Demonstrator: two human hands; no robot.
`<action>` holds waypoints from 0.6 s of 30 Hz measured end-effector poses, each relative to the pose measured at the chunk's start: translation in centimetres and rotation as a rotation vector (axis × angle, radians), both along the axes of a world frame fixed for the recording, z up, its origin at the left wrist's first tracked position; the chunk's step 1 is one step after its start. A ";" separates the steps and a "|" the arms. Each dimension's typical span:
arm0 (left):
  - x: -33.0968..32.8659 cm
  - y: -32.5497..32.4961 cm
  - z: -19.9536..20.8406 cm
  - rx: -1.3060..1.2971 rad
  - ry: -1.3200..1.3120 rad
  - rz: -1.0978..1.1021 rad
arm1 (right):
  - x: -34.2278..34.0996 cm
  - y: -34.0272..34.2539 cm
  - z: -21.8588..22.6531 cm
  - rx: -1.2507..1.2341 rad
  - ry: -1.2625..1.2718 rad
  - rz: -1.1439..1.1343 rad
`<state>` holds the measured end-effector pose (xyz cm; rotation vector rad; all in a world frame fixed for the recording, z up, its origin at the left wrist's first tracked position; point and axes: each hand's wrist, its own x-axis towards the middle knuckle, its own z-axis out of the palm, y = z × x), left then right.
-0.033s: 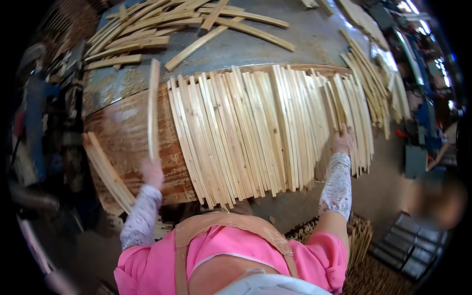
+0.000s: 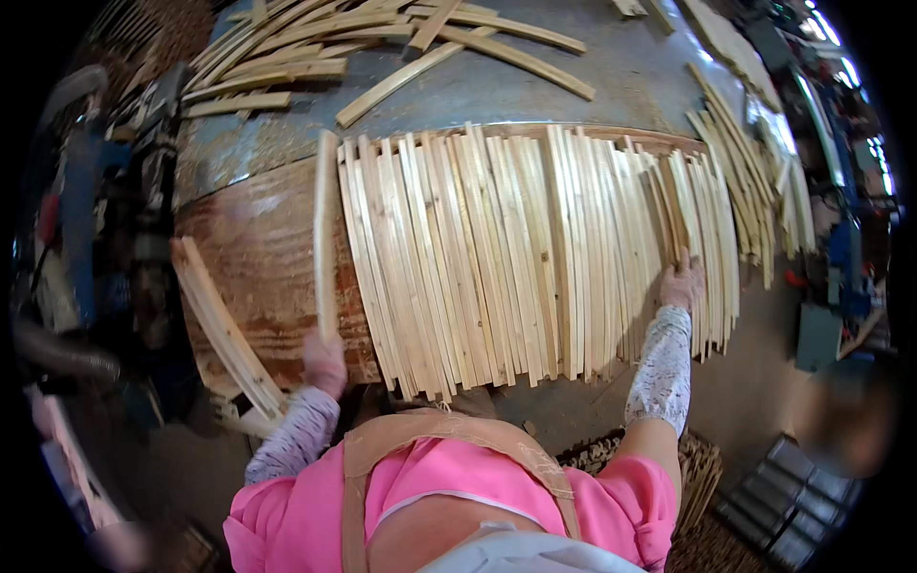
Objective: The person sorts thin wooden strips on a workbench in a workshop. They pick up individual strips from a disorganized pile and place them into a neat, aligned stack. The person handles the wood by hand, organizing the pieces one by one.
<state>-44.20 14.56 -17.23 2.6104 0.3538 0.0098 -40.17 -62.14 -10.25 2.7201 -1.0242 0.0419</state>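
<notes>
Strips of pale wood lie side by side before us in a wide row [image 2: 478, 267], its ends uneven along both the near and the far edge. The row covers much of a reddish-brown board [image 2: 253, 263], which adjoins a grey worktop [image 2: 635, 91] scattered with sawdust.

Our left grip [image 2: 326, 365] is closed around the near end of a single strip [image 2: 324, 234]. We hold that strip pointing away from us, just left of the row, with a narrow band of board showing between them toward the near end; we cannot tell whether its far end rests on the board or is raised.

Our right grip [image 2: 681, 283] lies on the right part of the row, fingers reaching forward onto the strips there. We cannot tell how far it is open, or whether it has hold of any of them. A few darker strips [image 2: 671, 205] run away from us just beyond its fingertips, leaning slightly against the line of their neighbours.

To our left, a small bundle of strips [image 2: 229, 329] slants along the board's edge. On the worktop's far left we see a loose heap of strips [image 2: 306, 48], some crossing others, and beyond the row's right end another group of strips [image 2: 735, 181]. White patterned sleeves [image 2: 659, 368] cover our forearms.
</notes>
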 end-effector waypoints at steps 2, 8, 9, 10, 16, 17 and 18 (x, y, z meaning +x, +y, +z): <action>-9.5 -1.4 -2.0 0.201 0.045 -0.226 | 1.2 -0.8 -1.5 0.033 0.038 -0.036; -5.8 -3.1 1.0 0.060 0.208 -0.419 | 0.2 -4.8 -3.6 0.073 -0.251 0.100; -1.5 -3.5 0.9 -0.045 0.189 -0.228 | 0.2 -4.7 -3.2 0.061 -0.192 0.107; 4.5 -4.4 2.2 -0.137 0.022 -0.182 | -0.1 -5.1 -3.1 0.020 -0.137 0.096; 37.0 -9.7 5.7 0.175 -0.254 -0.322 | 0.7 -3.7 -1.5 0.000 -0.083 0.088; 40.9 -10.3 4.8 0.282 -0.236 -0.288 | 1.0 -2.8 -0.8 0.010 -0.114 0.097; 44.1 -11.3 3.7 0.380 -0.216 -0.267 | 0.4 -2.2 -0.5 0.014 -0.140 0.092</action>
